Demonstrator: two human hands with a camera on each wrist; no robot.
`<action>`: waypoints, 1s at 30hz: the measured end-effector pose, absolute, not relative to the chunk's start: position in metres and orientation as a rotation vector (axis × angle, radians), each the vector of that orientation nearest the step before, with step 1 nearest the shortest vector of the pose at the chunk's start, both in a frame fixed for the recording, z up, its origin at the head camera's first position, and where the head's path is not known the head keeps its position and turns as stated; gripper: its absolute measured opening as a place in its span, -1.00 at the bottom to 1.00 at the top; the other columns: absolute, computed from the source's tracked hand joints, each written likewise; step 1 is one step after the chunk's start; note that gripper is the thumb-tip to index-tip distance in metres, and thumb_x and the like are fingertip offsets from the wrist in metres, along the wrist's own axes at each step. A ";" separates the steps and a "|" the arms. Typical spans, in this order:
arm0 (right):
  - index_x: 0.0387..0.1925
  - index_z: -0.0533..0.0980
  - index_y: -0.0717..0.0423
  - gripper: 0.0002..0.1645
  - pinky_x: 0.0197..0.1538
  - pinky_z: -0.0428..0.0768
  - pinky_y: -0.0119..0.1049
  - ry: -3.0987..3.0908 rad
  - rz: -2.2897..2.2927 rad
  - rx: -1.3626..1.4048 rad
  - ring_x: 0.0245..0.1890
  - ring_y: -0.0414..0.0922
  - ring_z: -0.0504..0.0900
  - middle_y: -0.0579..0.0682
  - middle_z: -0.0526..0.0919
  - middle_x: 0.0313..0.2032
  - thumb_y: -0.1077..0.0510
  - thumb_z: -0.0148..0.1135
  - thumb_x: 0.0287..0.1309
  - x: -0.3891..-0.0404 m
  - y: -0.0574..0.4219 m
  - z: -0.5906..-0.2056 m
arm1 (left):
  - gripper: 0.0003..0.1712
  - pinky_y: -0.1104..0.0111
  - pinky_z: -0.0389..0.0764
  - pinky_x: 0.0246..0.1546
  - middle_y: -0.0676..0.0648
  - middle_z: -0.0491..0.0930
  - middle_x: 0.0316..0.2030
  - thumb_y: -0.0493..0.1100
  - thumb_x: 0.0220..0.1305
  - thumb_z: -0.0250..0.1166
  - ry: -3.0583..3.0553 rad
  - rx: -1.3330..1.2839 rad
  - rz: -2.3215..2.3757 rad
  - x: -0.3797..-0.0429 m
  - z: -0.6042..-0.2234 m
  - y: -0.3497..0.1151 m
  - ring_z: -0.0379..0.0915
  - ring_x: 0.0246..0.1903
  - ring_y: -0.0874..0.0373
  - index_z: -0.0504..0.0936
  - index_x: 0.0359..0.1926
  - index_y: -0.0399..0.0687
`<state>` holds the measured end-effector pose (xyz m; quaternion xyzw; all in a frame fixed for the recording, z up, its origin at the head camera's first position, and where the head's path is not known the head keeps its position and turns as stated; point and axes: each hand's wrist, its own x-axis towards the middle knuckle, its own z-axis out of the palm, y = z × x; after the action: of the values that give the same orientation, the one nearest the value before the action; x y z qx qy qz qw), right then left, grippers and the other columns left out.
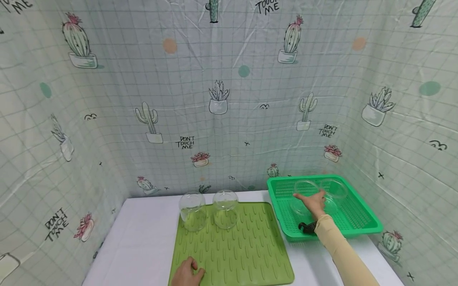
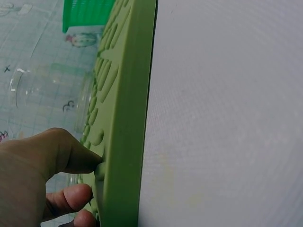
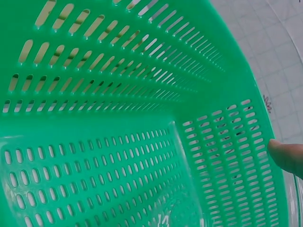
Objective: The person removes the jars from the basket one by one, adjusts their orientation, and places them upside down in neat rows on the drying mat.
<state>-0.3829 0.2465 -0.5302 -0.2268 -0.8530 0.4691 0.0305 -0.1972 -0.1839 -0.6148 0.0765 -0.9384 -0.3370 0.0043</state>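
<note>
My right hand (image 1: pixel 315 203) reaches into the green basket (image 1: pixel 370 217), thumb and fingers spread around a clear cup (image 1: pixel 299 208). A second clear cup (image 1: pixel 336 190) stands beside it in the basket, to the right. In the right wrist view my thumb (image 3: pixel 286 155) shows at the right edge, against clear material. My left hand (image 1: pixel 187 273) rests at the near left of the green mat (image 1: pixel 250 254), fingers loosely bent and holding nothing. The left wrist view has its thumb (image 2: pixel 83 158) touching the mat's ridges. Two clear cups (image 1: pixel 193 214) stand side by side on the mat's far left part.
A white cloth (image 1: pixel 136 238) covers the table under mat and basket. A patterned curtain (image 1: pixel 229 127) encloses the back and both sides. On the right wrist sits a dark strapped device (image 1: pixel 307 227), over the basket's near rim.
</note>
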 end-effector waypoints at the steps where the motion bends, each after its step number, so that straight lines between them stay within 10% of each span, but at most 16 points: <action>1: 0.43 -0.43 0.31 0.37 0.24 0.18 0.33 -2.630 1.449 -0.690 0.27 0.51 0.04 0.61 -0.13 0.32 -0.15 0.34 0.08 -0.383 0.247 -0.530 | -0.74 0.38 0.20 -0.58 0.05 0.28 -0.60 -0.03 0.02 0.31 -2.937 0.236 -1.053 -0.197 -0.614 -0.184 0.18 -0.60 0.21 0.38 -0.48 0.04; 30: 0.47 -0.44 0.14 0.39 0.32 0.15 0.28 -2.509 1.562 -0.534 0.40 0.39 -0.03 0.40 -0.26 0.45 -0.22 0.36 0.06 -0.378 0.244 -0.515 | -0.75 0.38 0.19 -0.60 0.06 0.27 -0.61 -0.04 0.00 0.32 -2.911 0.271 -1.053 -0.202 -0.614 -0.181 0.18 -0.61 0.21 0.38 -0.50 0.04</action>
<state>-0.3776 0.2443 -0.5152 -0.1772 -0.8334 0.5188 0.0691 -0.2016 -0.1812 -0.6145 0.0872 -0.9366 -0.3389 0.0170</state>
